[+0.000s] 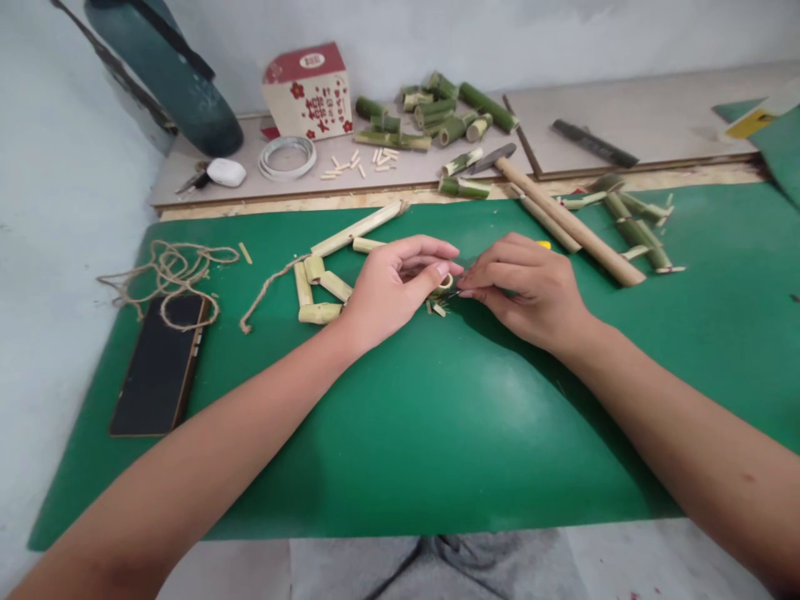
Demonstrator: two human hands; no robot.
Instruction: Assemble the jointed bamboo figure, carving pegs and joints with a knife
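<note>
My left hand (392,287) and my right hand (523,287) meet fingertip to fingertip over the green mat (400,433). The left thumb and fingers pinch a small pale bamboo ring (446,282). The right fingers are closed on a thin dark tool whose tip shows near the ring; a yellow bit (543,245) peeks out behind the knuckles. Small bamboo chips (437,308) lie just under the fingers. Left of the left hand lie short peeled bamboo pieces (317,292) and a longer peeled stick (357,228) tied to jute twine (266,292).
A phone (159,365) lies on the mat's left, with a tangle of twine (168,271) above it. A hammer (562,217) and green bamboo offcuts (637,225) lie right. On the back board stand a red-white box (307,92), a tape ring (287,157), pegs (362,160), more bamboo (443,112).
</note>
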